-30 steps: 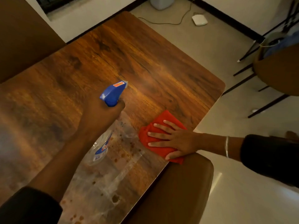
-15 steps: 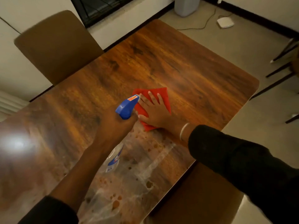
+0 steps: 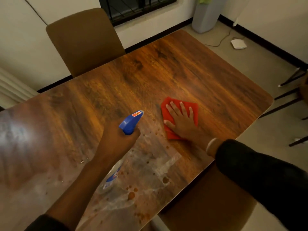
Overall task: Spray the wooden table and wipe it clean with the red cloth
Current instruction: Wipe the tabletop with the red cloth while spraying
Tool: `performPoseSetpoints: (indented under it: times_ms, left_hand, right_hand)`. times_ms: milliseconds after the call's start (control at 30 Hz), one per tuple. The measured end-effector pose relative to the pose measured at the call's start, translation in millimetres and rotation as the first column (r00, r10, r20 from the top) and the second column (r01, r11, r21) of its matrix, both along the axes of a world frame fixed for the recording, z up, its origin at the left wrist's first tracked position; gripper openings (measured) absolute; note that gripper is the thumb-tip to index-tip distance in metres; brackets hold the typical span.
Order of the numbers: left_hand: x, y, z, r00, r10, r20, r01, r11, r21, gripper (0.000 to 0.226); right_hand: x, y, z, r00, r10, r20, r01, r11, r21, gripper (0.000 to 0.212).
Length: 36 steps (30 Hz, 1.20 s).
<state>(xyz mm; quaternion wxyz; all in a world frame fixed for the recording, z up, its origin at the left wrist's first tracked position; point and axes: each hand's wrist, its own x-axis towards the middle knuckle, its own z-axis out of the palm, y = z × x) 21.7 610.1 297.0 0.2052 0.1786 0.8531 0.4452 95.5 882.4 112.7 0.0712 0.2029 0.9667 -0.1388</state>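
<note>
Red cloth flat on tabletop toward right edge, right hand spread pressing it. Left hand grips spray bottle. Brown spots, cloudy smears near front edge unwiped; looks partway.

A spray bottle is gripped by the left hand above the wooden table, its blue nozzle aimed toward one o'clock. At three o'clock from it, the red cloth is pressed flat on the table by the right hand, fingers spread. Brown spots and wet smears are seen at six o'clock.
</note>
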Motion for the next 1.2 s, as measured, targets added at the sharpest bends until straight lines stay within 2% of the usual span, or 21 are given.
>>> performPoseSetpoints:
  times_ms: [100, 233, 367, 467, 533, 600, 667, 733, 800, 867, 933, 1000, 1100, 1133, 1200]
  left_hand:
    - [9, -9, -4, 1.000, 0.002, 0.020, -0.003, 1.000, 0.008, 0.023]
    - [20, -29, 5, 0.999, 0.050, 0.022, -0.049, 0.999, -0.023, 0.018]
    - [32, -48, 12, 0.995, 0.086, 0.055, -0.084, 0.996, -0.034, 0.018]
    - [34, -56, 10, 0.988, 0.135, 0.082, -0.132, 0.991, -0.032, 0.019]
    - [36, -64, 8, 0.980, 0.184, 0.071, -0.183, 0.983, -0.016, 0.016]
    - [40, -76, 5, 0.973, 0.223, 0.065, -0.223, 0.975, -0.008, 0.017]
    - [43, -91, 4, 0.962, 0.264, 0.063, -0.264, 0.964, -0.020, 0.020]
    - [45, -113, 0, 0.947, 0.316, 0.049, -0.315, 0.948, -0.036, 0.022]
    - [48, -133, -3, 0.930, 0.363, 0.052, -0.361, 0.931, -0.052, 0.020]
    - [55, -155, -5, 0.908, 0.415, 0.055, -0.411, 0.909, -0.075, 0.017]
    - [66, -175, -6, 0.889, 0.455, 0.052, -0.450, 0.888, -0.092, 0.015]
    - [79, -193, -8, 0.864, 0.498, 0.074, -0.489, 0.865, -0.110, 0.015]
    - [98, -216, -12, 0.835, 0.542, 0.101, -0.528, 0.838, -0.137, 0.016]
    - [102, -220, -14, 0.836, 0.538, 0.107, -0.522, 0.841, -0.142, 0.016]
    - [112, -225, -17, 0.834, 0.541, 0.112, -0.524, 0.839, -0.148, 0.013]
  right_hand:
    - [-42, -9, -2, 0.992, -0.116, -0.042, 0.116, 0.993, -0.019, 0.073]
    - [-19, -8, -2, 0.994, -0.054, -0.094, 0.049, 0.997, -0.056, 0.061]
    - [1, -21, 3, 0.997, -0.019, -0.073, 0.012, 0.996, -0.094, 0.065]
    - [-13, -66, 2, 0.984, 0.161, -0.073, -0.168, 0.981, -0.101, 0.065]
    - [-30, -101, -8, 0.912, 0.401, -0.086, -0.407, 0.911, -0.069, 0.062]
    - [-55, -121, -15, 0.830, 0.547, -0.112, -0.551, 0.834, -0.012, 0.061]
    - [-81, -128, -16, 0.850, 0.506, -0.146, -0.510, 0.860, 0.012, 0.060]
    - [-95, -139, -15, 0.916, 0.359, -0.179, -0.375, 0.924, -0.068, 0.058]
    - [-92, -166, -14, 0.943, 0.241, -0.227, -0.279, 0.948, -0.154, 0.058]
    - [-78, -214, -12, 0.901, 0.337, -0.272, -0.388, 0.907, -0.164, 0.059]
    - [-54, -254, -15, 0.794, 0.530, -0.296, -0.590, 0.789, -0.170, 0.056]
    - [-36, -269, -18, 0.745, 0.567, -0.352, -0.649, 0.737, -0.187, 0.054]
    - [-37, -269, -14, 0.862, 0.289, -0.416, -0.470, 0.762, -0.445, 0.054]
    - [-41, -266, -12, 0.886, 0.201, -0.418, -0.411, 0.759, -0.505, 0.052]
    - [-49, -266, -9, 0.903, 0.130, -0.411, -0.360, 0.750, -0.555, 0.049]
